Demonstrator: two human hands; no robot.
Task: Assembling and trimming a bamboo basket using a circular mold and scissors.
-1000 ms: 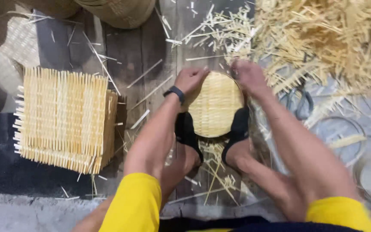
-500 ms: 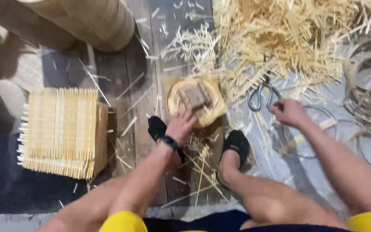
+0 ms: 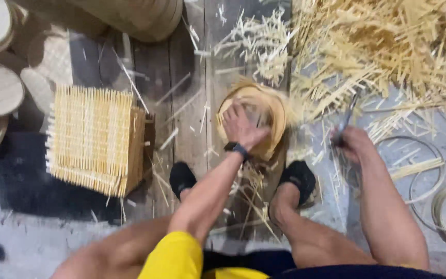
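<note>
A square stack of woven pale bamboo mats [image 3: 94, 137] sits on dark wooden floorboards [image 3: 181, 103], well apart from a heap of loose bamboo strips [image 3: 388, 46] and thin round hoops [image 3: 419, 170].

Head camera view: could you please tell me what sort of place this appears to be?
Probably a bamboo craft workshop, worked on the floor. A heap of split bamboo strips covers the ground, a stack of square woven mats stands nearby, and the left hand presses a round woven basket.
</note>
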